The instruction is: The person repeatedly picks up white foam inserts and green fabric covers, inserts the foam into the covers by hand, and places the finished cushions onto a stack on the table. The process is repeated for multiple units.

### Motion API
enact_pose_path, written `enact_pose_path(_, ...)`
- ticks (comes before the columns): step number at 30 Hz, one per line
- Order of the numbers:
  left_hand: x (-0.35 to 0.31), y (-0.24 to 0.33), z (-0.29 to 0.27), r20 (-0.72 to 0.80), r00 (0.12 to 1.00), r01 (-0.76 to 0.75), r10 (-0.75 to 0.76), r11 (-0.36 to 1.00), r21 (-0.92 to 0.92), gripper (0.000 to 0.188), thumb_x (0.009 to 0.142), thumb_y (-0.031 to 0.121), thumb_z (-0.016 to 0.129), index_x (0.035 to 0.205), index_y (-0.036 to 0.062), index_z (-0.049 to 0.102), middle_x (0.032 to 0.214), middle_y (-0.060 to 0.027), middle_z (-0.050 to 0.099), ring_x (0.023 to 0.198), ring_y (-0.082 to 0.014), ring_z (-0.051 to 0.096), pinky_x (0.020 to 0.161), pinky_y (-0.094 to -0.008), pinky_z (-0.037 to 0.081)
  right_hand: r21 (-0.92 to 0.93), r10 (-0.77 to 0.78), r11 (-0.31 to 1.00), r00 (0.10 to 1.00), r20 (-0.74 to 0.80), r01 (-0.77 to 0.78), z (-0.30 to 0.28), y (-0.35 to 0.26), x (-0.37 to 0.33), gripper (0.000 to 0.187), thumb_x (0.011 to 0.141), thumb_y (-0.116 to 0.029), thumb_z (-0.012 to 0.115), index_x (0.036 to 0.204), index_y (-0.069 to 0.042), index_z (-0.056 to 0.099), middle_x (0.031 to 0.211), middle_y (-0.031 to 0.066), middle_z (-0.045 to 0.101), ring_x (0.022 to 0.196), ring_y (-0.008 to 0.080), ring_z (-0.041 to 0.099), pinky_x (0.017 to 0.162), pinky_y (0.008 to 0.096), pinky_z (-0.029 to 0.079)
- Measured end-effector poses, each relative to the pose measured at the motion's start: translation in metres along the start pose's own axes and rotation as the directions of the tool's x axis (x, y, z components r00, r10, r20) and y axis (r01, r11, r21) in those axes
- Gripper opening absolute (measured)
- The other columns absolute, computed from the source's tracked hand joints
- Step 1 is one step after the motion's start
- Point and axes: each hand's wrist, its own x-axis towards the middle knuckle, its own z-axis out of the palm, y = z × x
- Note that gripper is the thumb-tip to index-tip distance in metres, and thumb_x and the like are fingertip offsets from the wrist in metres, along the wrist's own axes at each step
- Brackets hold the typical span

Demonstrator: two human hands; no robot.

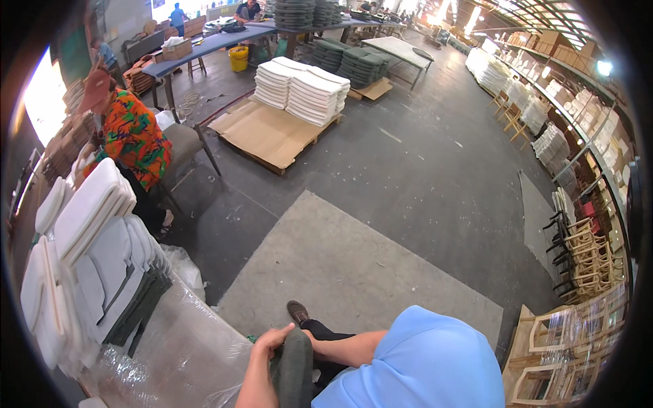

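Note:
Low in the view, a dark green padded cushion (292, 370) stands on edge close to my body. My left hand (275, 338) is closed over its upper left edge, with the thumb near the top. On the other side my right hand (311, 343) presses against the cushion's upper right edge; the cushion hides most of its fingers. Beside my left forearm is a table wrapped in clear plastic film (183, 333). White foam pads (95, 211) are piled on its far left part, and dark green fabric pieces (146, 306) lie against them.
A co-worker in a bright patterned shirt (136, 136) bends at the left near a grey chair (183, 146). Ahead, white pads (303, 88) are stacked on a cardboard-covered pallet (262, 139). Film-wrapped wooden frames (561, 353) and wooden chairs (588, 258) line the right.

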Motion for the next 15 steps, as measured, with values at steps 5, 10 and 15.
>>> enact_pose_path(5, 0.015, -0.005, 0.017, 0.167, 0.982, 0.000, 0.093, 0.872, -0.490, 0.054, 0.098, 0.042, 0.071, 0.121, -0.0074, 0.073, 0.115, -0.0197, 0.075, 0.098, -0.0309, 0.072, 0.087, -0.0437, 0.057, -0.025, -0.005, 1.000, 1.000, -0.015, 0.005, -0.010, -0.003, 0.001, 0.025, 0.107, -0.024, 0.052, 0.110, -0.010, 0.073, 0.101, 0.0065, 0.074, 0.091, 0.0210, 0.071, 0.086, 0.0397, 0.057)
enact_pose_path(10, 0.019, -0.016, 0.027, -0.083, 0.980, -0.199, 0.181, 0.895, -0.400, 0.031, 0.099, 0.023, 0.070, 0.104, -0.0071, 0.078, 0.095, -0.0118, 0.078, 0.076, -0.0249, 0.071, 0.072, -0.0402, 0.056, -0.048, -0.004, 0.999, 1.000, 0.008, 0.004, -0.029, -0.005, 0.016, 0.024, 0.106, -0.022, 0.052, 0.111, -0.010, 0.072, 0.101, 0.0065, 0.073, 0.090, 0.0210, 0.071, 0.086, 0.0393, 0.058)
enact_pose_path(15, 0.025, -0.017, 0.024, -0.240, 0.924, -0.305, 0.297, 0.952, 0.005, 0.045, 0.093, 0.036, 0.074, 0.082, -0.0072, 0.075, 0.065, -0.0134, 0.069, 0.062, -0.0153, 0.062, 0.064, -0.0382, 0.052, -0.082, -0.016, 0.996, 0.993, 0.119, 0.026, -0.063, 0.005, 0.048, 0.023, 0.106, -0.021, 0.053, 0.111, -0.009, 0.071, 0.100, 0.0064, 0.073, 0.089, 0.0209, 0.070, 0.087, 0.0390, 0.058)
